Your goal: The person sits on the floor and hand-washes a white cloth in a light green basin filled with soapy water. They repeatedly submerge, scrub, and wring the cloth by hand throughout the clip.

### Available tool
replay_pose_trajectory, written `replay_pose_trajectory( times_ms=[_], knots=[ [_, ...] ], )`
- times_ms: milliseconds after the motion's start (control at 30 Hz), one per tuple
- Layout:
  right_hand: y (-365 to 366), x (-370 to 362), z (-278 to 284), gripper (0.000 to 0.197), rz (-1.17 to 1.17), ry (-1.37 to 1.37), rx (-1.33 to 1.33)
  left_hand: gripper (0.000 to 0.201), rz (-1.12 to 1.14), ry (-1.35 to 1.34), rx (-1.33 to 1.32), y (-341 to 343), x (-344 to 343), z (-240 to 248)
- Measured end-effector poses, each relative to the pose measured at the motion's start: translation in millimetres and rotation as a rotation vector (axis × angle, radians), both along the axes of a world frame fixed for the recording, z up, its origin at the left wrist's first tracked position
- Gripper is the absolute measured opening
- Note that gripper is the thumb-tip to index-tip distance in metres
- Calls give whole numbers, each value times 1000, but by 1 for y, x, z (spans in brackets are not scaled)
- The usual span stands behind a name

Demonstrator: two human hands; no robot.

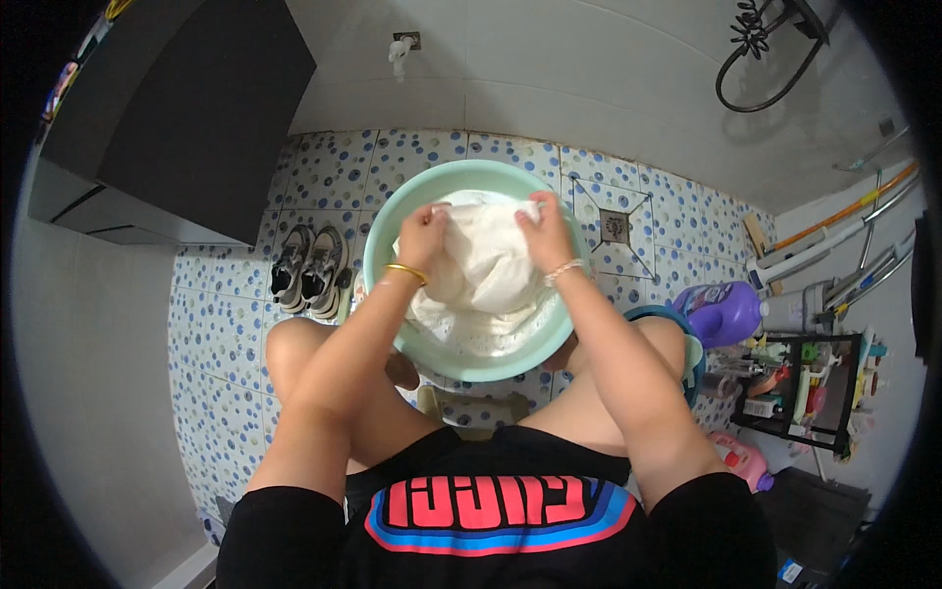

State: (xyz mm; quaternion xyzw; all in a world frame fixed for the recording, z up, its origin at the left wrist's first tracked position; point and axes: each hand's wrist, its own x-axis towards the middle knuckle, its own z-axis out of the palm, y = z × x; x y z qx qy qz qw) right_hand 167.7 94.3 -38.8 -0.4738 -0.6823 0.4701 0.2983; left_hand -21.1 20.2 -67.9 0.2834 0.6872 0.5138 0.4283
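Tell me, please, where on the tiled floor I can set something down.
The widest bare patch of tiled floor lies between the left wall and the sneakers. Another surrounds the floor drain, right of the mint-green basin. The right side is crowded: purple jug, black storage rack, pink jug.

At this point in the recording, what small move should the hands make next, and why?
Probably bring the left hand and right hand together to rub the white cloth between them. Each hand grips the cloth near its far edge, with a stretch of it between them, and what looks like suds shows beside it in the green basin.
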Motion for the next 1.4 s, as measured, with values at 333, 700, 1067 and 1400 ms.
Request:
replay_pose_trajectory(
  times_ms=[333,700,1067,1400],
  knots=[
    [-49,-30,-73,21,293,-958,432,28,-233,791,-380,-13,54,-46],
    [-30,-61,-75,30,-96,-323,129,41,130,-94,-178,20,19,-84],
    [-18,-61,20,36,3,-372,246,43,336,-580,-225,24,51,10],
    [-24,-53,35,33,-24,-329,248,41,261,-675,-243,17,63,20]
  ],
)
